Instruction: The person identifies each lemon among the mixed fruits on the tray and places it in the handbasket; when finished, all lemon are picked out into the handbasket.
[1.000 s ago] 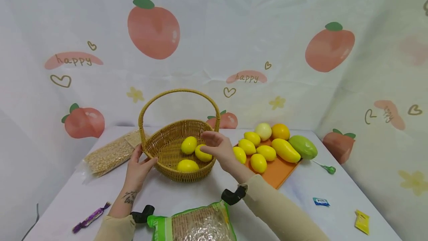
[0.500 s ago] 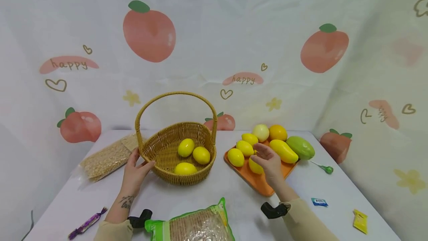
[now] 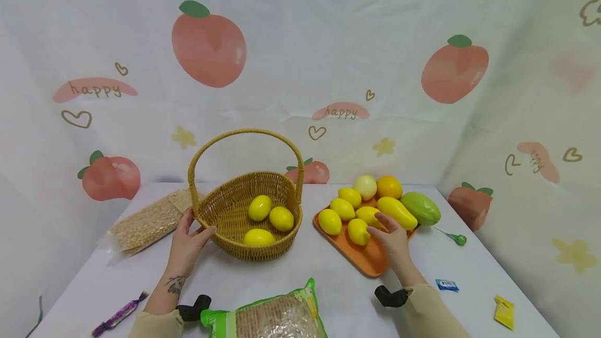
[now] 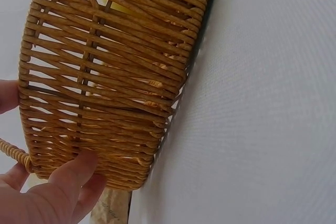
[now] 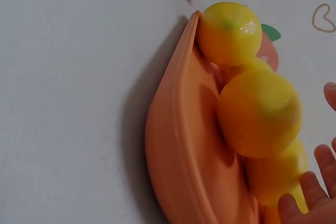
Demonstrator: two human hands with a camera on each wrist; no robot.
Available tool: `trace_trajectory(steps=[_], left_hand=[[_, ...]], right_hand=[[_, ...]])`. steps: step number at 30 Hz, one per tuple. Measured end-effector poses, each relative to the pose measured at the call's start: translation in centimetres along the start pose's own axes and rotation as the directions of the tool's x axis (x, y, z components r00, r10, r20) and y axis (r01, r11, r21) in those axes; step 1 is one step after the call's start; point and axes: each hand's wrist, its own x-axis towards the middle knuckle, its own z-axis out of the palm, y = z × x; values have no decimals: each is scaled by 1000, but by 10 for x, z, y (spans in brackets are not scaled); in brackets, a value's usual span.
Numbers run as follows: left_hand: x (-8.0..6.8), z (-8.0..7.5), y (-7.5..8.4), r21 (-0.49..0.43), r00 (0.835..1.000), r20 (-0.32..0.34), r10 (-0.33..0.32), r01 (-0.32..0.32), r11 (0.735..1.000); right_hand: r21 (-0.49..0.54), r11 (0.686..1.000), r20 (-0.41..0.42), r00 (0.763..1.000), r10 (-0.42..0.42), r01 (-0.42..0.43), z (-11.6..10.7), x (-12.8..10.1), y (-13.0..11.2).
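A wicker basket (image 3: 225,207) with a tall hoop handle stands left of centre, three lemons (image 3: 260,207) inside it. My left hand (image 3: 185,244) grips its left side; in the left wrist view the thumb lies at the rim and the fingers (image 4: 73,174) press the woven wall. To the right, an orange tray (image 3: 363,262) bears several more lemons. My right hand (image 3: 396,244) reaches over the tray's right part, thumb and fingers spread beside the nearest lemon (image 3: 359,232). In the right wrist view its fingers (image 5: 310,187) show at the lower right, holding nothing.
At the back of the tray are a mango (image 3: 396,213), an orange (image 3: 389,187) and a pale round fruit (image 3: 365,187), with a green papaya-like fruit (image 3: 421,208) beside them. A grain bag (image 3: 145,226) lies left, another bag (image 3: 277,317) in front. Wrapped candies (image 3: 447,285) and a lollipop (image 3: 457,239) lie right.
My right hand has moved from over the basket's lemons rightward to the tray, then lowered beside the nearest lemon. My left hand keeps its grip on the basket. The view has shifted slightly.
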Motion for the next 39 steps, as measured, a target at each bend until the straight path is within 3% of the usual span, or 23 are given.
trace_trajectory(steps=[7, 17, 24, 32, 39], left_hand=[[0, 0, 1, 13, 1000, 1, 3, -3, 1000], [2, -2, 4, 36, 1000, -2, -4, 4, 999], [1, -1, 2, 11, 1000, 6, -14, 14, 1000], [2, -1, 3, -6, 1000, -1, 3, -3, 1000], [0, -1, 1, 4, 1000, 13, -2, 2, 1000]], right_hand=[[-66, 997, 23, 999, 38, -37, 7, 7, 10], [-82, 996, 80, 996, 47, -41, 20, 13, 16], [-200, 979, 81, 995, 60, -43, 23, 11, 16], [-68, 997, 90, 995, 38, -32, 15, 5, 0], [109, 994, 226, 974, -14, -11, 22, -25, -29]])
